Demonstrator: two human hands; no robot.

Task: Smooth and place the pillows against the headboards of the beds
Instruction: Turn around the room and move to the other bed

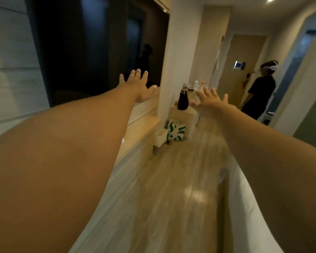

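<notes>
Glossy wood-look floor [171, 189], matt pale wood ledge [144, 125], smooth white cloth bedding [245, 207].

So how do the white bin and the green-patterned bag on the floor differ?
The white bin is plain, boxy and rigid-looking; the bag is white with bold green lettering and looks soft. The bin stands nearer the camera, beside the long counter; the bag sits behind it. Both rest on the wooden floor.

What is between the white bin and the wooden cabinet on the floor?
In the head view, a white bag with green letters stands between the white bin and the wooden cabinet.
</notes>
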